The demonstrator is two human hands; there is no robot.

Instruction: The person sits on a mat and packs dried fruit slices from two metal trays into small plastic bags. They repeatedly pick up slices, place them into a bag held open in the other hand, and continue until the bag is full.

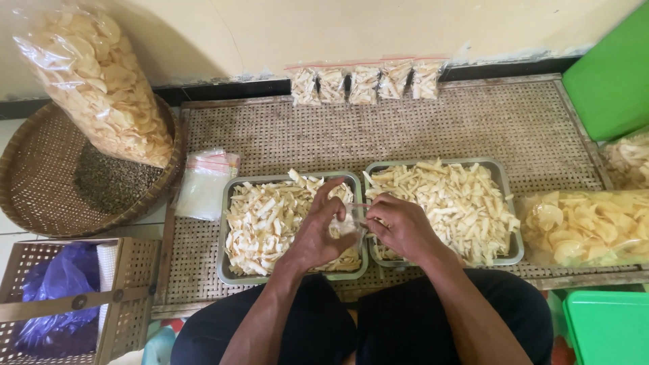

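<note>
Held between both hands, just above the meeting rims of two trays: a small clear plastic bag (350,220), thin, glossy and crumpled. Left hand (318,233) curled, fingers raised and pinching one side of the bag's mouth. Right hand (402,226) closed in a pinch on the opposite edge, knuckles up. Could not tell whether anything lay inside the bag yet.

Judged as the bag-opening step, with the mouth being parted over the chips. Called, as a next move, for keeping the limp film spread with one hand while freeing the other, and for a light grip, since brittle strips looked likely to snap.

Directly below the left hand sat a rectangular grey metal tray (223,250), smooth-rimmed and shallow, heaped with pale cream chip strips (260,226), dry, thin and irregular. Touching it on the right, a second rectangular grey metal tray (515,253), filled with longer strips of the same kind. Both rested on a brown woven cane mat (419,128), coarse and open-meshed.

Lined up along the wall at the far edge: a row of small filled clear bags (365,82). Left of the trays, a flat stack of empty clear bags (205,184). Further left, a tall clear sack of round pale crackers (101,81) stood in a round woven basket tray (40,182).
</note>
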